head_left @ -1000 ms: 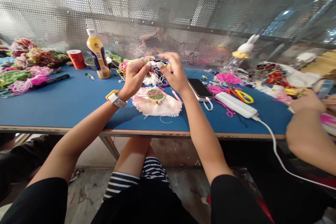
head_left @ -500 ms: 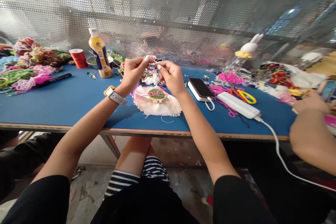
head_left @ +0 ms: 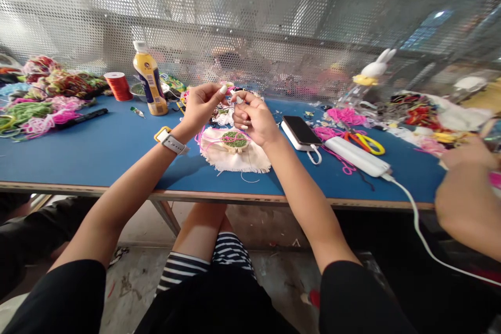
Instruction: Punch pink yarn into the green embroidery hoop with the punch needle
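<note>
My left hand (head_left: 203, 109) is raised over the table with thumb and forefinger pinched together; whatever they hold is too small to make out. Close beside it, my right hand (head_left: 254, 117) also pinches at the fingertips, its other fingers curled in. The two pinches are nearly touching. Below them lies a fringed cream cloth (head_left: 213, 159) in a small embroidery hoop (head_left: 235, 150), with a round patch of green stitching (head_left: 234, 139). Loose pink thread (head_left: 203, 138) crosses the cloth and rises toward my left hand, where its end is hidden.
A drink bottle (head_left: 151, 83), a red thread spool (head_left: 118, 86) and a yarn pile (head_left: 58, 86) stand left. Rightward are a phone (head_left: 300, 131), a white power bank (head_left: 356, 156) with cable, scissors (head_left: 366, 143) and pink yarn (head_left: 346, 116). Another person's arm (head_left: 469, 193) reaches in.
My right hand has turned slightly and its fingers have curled in more, with the fingertips a little farther from the left ones. My left hand has hardly moved.
</note>
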Available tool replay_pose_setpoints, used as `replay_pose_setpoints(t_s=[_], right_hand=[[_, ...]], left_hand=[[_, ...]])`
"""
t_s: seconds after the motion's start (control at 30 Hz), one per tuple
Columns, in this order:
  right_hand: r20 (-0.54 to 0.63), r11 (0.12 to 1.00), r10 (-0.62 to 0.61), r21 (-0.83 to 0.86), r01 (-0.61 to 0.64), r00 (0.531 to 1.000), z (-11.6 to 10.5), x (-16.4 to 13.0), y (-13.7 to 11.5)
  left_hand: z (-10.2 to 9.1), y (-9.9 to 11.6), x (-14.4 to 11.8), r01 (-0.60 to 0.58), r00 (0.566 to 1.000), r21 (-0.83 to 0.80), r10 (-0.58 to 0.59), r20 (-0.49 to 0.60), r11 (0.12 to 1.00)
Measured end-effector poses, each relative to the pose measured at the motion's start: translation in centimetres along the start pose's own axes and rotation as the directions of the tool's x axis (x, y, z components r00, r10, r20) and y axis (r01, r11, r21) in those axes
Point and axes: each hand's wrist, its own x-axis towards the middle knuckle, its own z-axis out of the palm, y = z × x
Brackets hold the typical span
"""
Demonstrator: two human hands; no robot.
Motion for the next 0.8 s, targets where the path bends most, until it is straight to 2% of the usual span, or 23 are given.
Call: replay_pose_setpoints(t_s=[0.27, 0.57, 0.8], right_hand=[[0.076, 0.987, 0.129, 0.086, -0.135, 0.989, 1.3, -0.5, 0.0], [0.206, 0.992, 0.079, 0.081, -0.098, 0.975, 2.0, -1.1, 0.0], [0.231, 0.994, 0.075, 0.059, -0.091, 0.97, 2.1, -1.2, 0.0]], left_hand=[[-0.5, -0.7, 0.5, -0.032, 0.998, 0.051, 0.035, -0.05, 0.998], [-1.1, -1.0, 0.9, -0.06, 0.996, 0.085, 0.065, -0.065, 0.995], [-1.1, -1.2, 0.9, -0.051, 0.993, 0.108, 0.062, -0.099, 0.993]])
